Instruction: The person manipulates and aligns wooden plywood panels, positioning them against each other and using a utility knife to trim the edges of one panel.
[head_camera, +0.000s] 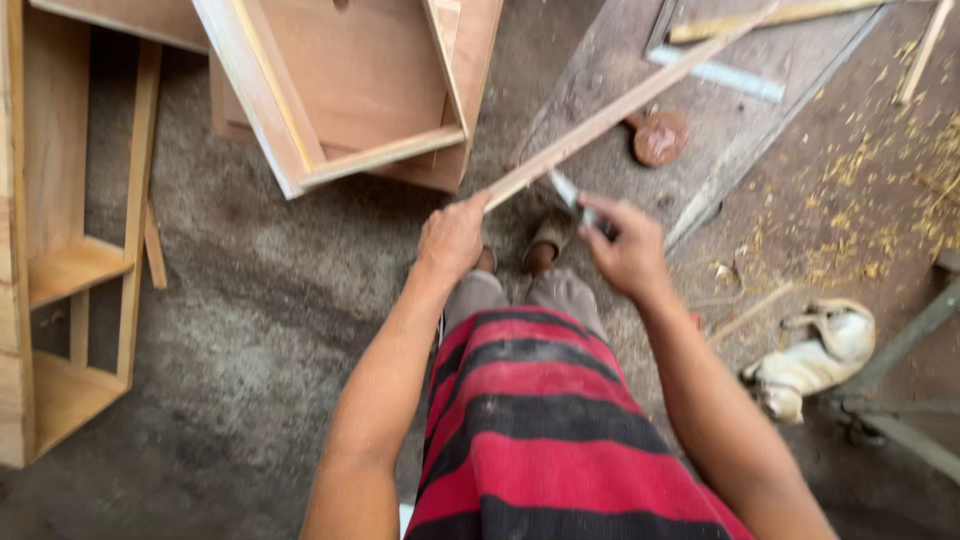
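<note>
My left hand (452, 238) grips the near end of a long thin wooden strip (620, 108) that runs up and to the right over the floor. My right hand (627, 247) holds a small metal blade (568, 193) with its tip against the strip close to my left hand. Below my hands I see my red and black striped shirt and my feet in sandals.
Open wooden box frames (340, 90) lie on the floor at top centre, and a wooden shelf unit (70, 260) stands at left. A worn board (700, 110) with a round brown lump and a metal ruler lies at top right. A small pale animal (815, 360) lies at right among shavings.
</note>
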